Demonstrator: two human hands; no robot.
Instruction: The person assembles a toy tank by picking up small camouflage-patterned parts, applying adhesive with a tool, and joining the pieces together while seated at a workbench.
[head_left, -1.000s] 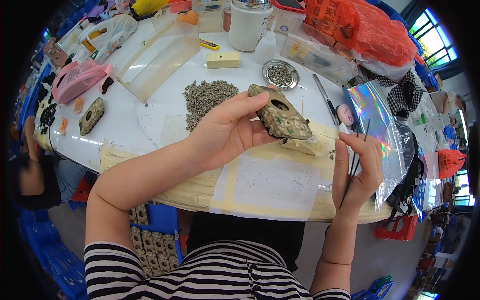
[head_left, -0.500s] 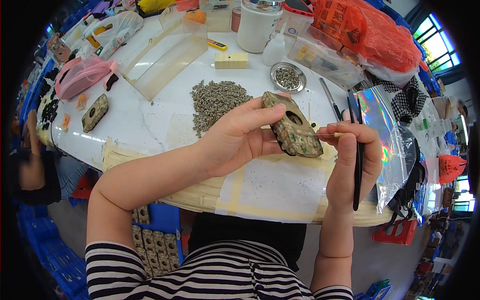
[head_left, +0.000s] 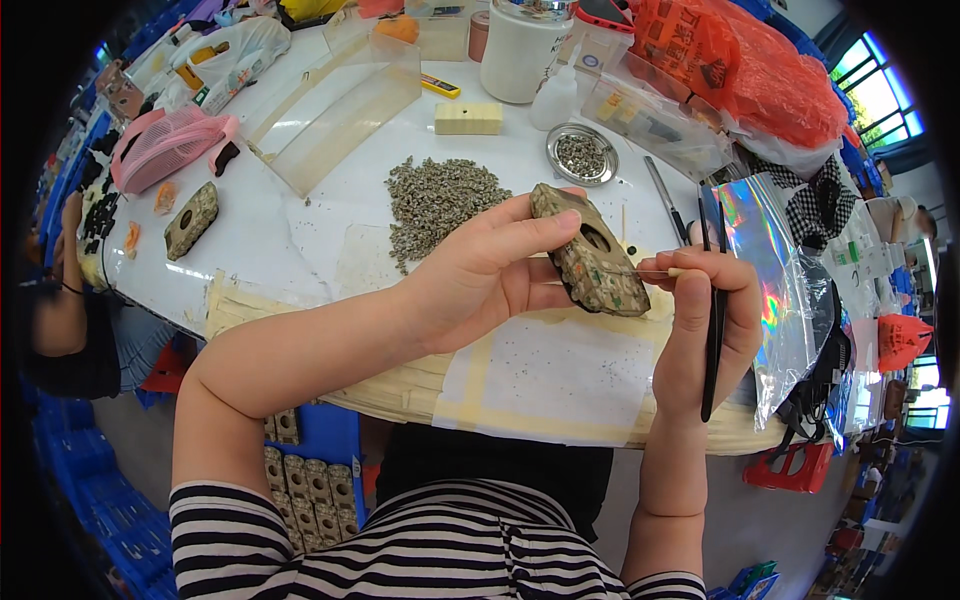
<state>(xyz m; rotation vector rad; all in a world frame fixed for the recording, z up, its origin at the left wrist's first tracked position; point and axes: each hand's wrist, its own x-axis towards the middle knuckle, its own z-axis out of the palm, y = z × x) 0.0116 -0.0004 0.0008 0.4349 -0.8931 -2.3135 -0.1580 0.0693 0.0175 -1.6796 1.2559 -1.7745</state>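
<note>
Clock from case. Room to move: 9 o'clock, white tabletop (head_left: 275, 250). Pile (head_left: 435, 205): 10. Left hand (head_left: 490, 265) holds case (head_left: 600, 270) tilted, above table; front edge (head_left: 375, 397) 7. Judged step: probing rim with pin (head_left: 676, 272); next needs steadiness. Right hand (head_left: 688, 325) pinches pin, holds tweezers (head_left: 709, 385). Bag (head_left: 765, 230) crowds 3.
</note>
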